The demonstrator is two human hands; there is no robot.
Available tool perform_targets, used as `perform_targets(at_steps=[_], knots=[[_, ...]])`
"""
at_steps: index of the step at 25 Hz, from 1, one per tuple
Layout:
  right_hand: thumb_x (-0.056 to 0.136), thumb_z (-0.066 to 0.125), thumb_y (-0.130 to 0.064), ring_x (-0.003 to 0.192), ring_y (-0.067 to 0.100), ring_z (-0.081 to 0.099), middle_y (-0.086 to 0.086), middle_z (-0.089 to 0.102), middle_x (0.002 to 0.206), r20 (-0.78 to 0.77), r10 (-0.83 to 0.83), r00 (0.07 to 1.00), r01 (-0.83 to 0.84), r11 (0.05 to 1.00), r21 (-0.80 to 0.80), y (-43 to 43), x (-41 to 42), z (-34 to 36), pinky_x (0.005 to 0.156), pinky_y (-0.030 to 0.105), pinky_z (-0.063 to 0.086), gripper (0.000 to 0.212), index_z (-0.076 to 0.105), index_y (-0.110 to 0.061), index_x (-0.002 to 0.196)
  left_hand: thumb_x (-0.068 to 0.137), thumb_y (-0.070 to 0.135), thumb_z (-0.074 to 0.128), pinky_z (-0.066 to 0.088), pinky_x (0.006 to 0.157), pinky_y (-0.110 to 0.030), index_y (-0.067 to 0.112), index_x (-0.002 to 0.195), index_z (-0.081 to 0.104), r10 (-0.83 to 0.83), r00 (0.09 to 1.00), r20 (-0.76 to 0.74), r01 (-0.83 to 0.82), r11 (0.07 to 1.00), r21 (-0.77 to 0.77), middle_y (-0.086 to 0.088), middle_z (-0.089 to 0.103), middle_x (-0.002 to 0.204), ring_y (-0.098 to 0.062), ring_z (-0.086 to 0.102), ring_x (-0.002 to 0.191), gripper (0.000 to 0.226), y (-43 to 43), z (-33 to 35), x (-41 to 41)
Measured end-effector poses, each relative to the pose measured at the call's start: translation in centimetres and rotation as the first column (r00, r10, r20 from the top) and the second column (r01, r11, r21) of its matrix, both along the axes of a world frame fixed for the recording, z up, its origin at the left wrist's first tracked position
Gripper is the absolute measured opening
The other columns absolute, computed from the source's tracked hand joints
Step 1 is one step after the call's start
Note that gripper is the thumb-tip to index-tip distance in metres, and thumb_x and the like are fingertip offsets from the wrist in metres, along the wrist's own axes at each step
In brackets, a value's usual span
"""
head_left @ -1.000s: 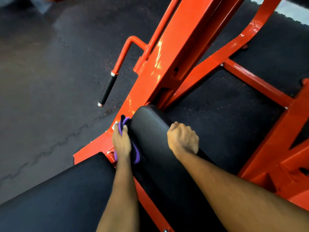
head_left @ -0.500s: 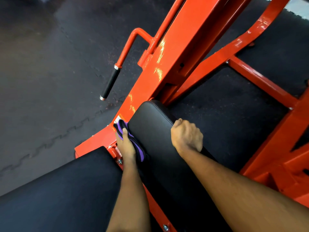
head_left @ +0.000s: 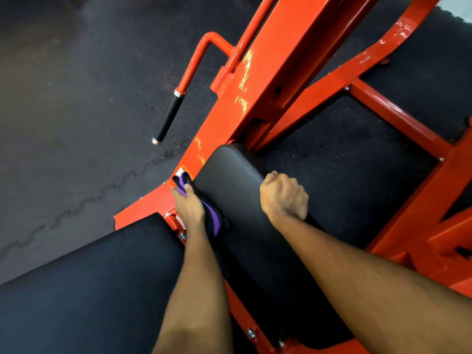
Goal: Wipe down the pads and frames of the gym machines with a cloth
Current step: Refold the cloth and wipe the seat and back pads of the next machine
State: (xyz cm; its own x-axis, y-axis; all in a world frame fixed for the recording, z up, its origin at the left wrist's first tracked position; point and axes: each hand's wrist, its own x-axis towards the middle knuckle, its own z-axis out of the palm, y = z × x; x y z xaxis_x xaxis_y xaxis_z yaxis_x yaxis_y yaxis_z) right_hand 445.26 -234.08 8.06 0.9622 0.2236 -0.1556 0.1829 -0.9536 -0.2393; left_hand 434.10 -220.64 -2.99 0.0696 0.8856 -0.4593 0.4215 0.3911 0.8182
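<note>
Wiping pad (head_left: 237, 190) side: left hand (head_left: 189, 208) grips cloth (head_left: 213, 223) flat against it, right hand (head_left: 283, 198) clamps far edge as brace; suggest long overlapping strokes toward the frame (head_left: 255, 98).

Cloth (head_left: 216, 224) on pad's (head_left: 235, 190) L edge

Small white-and-orange sticker (head_left: 180, 171) on the orange frame (head_left: 255, 98), just beyond the cloth (head_left: 213, 221) that my left hand (head_left: 189, 208) holds; its print is too small for me to read.
</note>
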Motion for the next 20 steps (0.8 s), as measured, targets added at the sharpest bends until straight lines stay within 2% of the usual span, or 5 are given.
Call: perform_targets(at_steps=[5,8,12,15,20], knots=[[0.104,0.023,-0.037,0.086,0.033,0.071,0.013,0.074,0.09,0.035,-0.009,0.999,0.008,1.0,0.015,0.0,0.0,-0.4,0.074,0.04,0.056,0.058,0.072,-0.009,0.091,0.103,0.036,0.046,0.037,0.091,-0.031,0.015,0.141,0.047,0.095,0.993,0.07,-0.093,0.995,-0.027,-0.011,0.057,0.132,-0.025,0.054,0.118,0.043,-3.3,0.5,-0.4],[0.104,0.024,-0.037,0.09,0.034,0.07,0.015,0.074,0.096,0.036,0.005,0.999,-0.006,0.999,0.036,-0.2,0.1,-0.7,0.076,0.041,0.052,0.058,0.073,-0.007,0.096,0.103,0.037,0.046,0.034,0.108,-0.035,0.012,0.151,0.038,0.139,0.989,0.057,-0.133,0.986,-0.099,-0.014,0.05,0.146,-0.032,0.047,0.133,0.054,-8.2,-0.4,-1.6],[0.106,0.024,-0.042,0.107,0.038,0.065,0.018,0.069,0.114,-0.048,0.04,0.998,-0.034,0.993,0.111,-0.6,0.4,0.0,0.085,0.044,0.048,0.055,0.066,-0.008,0.116,0.103,0.037,0.046,0.035,0.11,-0.04,0.005,0.149,0.037,0.075,0.997,-0.004,-0.075,0.986,-0.15,-0.024,0.05,0.144,-0.038,0.047,0.132,0.057,-14.8,-0.7,-3.5],[0.106,0.027,-0.046,0.109,0.04,0.061,0.019,0.066,0.12,-0.163,0.112,0.98,-0.066,0.962,0.266,-3.2,0.3,0.9,0.089,0.044,0.048,0.049,0.057,-0.012,0.123,0.104,0.036,0.045,0.033,0.112,-0.036,0.006,0.15,0.036,-0.014,0.998,0.061,0.018,0.998,-0.068,-0.018,0.047,0.148,-0.033,0.045,0.136,0.056,-15.4,-0.7,-4.7],[0.105,0.016,-0.056,0.107,0.041,0.062,0.019,0.066,0.117,-0.14,0.238,0.961,-0.233,0.971,0.051,-14.0,-2.7,0.6,0.085,0.046,0.043,0.058,0.053,-0.015,0.125,0.104,0.037,0.045,0.033,0.109,-0.035,0.009,0.151,0.032,-0.035,0.996,0.079,0.033,0.999,0.025,-0.018,0.047,0.148,-0.033,0.045,0.136,0.056,-11.4,-1.5,-4.0]])
